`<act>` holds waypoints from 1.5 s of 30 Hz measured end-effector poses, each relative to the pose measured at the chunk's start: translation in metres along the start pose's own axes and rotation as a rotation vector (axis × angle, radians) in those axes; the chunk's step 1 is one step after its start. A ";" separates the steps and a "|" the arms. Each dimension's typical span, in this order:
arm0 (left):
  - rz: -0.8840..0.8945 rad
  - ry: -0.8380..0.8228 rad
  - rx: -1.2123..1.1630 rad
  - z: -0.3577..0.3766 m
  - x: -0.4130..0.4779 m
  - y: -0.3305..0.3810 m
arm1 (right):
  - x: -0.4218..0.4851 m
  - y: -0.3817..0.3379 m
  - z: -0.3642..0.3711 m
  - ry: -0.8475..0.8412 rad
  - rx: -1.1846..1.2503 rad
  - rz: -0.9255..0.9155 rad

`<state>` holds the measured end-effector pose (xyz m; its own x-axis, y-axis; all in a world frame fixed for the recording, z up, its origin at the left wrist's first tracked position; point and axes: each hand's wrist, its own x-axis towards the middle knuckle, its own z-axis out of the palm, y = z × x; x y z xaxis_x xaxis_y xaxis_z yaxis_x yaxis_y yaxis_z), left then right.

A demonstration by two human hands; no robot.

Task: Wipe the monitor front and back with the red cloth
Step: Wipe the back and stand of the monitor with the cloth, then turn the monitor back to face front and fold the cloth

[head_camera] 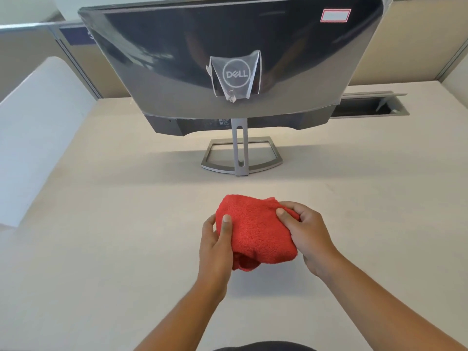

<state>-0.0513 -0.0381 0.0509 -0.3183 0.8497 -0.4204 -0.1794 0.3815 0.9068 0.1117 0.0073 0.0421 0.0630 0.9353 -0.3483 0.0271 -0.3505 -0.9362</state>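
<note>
Left hand point(216, 245) and right hand point(307, 233), fingers curled, grip the folded cloth point(255, 230) above the desk point(101, 249), near the monitor point(228, 59) showing its back.

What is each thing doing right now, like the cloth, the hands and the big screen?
Red cloth: bunched up, held by both hands, away from the monitor.
Left hand: grips the cloth's left edge.
Right hand: pinches the cloth's right edge.
Monitor: upright on its stand, back facing the camera.
Plastic film: on the monitor's back, peeling loose around the logo.
Desk hatch: lid open.
</note>
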 end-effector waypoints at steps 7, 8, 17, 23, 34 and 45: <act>0.284 0.102 0.961 -0.043 0.021 -0.029 | 0.021 -0.001 -0.006 0.191 -0.823 -0.179; 0.367 0.114 1.033 -0.050 0.024 -0.034 | 0.019 0.003 -0.003 0.188 -0.924 -0.238; 0.748 -0.454 1.322 -0.040 0.034 -0.073 | -0.005 0.076 0.036 -0.082 -1.226 -0.399; 0.755 -0.506 1.379 -0.051 0.043 -0.085 | -0.003 0.085 0.037 -0.096 -1.323 -0.358; 0.954 -0.476 1.252 -0.111 0.061 -0.046 | -0.039 0.049 0.070 0.132 -1.229 -0.423; 1.374 -0.124 1.257 -0.091 0.137 0.186 | 0.041 -0.129 0.068 0.413 -1.132 -0.852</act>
<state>-0.2131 0.1157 0.1594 0.4452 0.7531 0.4843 0.8349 -0.5447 0.0796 0.0429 0.0939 0.1452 -0.1034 0.8624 0.4956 0.9361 0.2528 -0.2446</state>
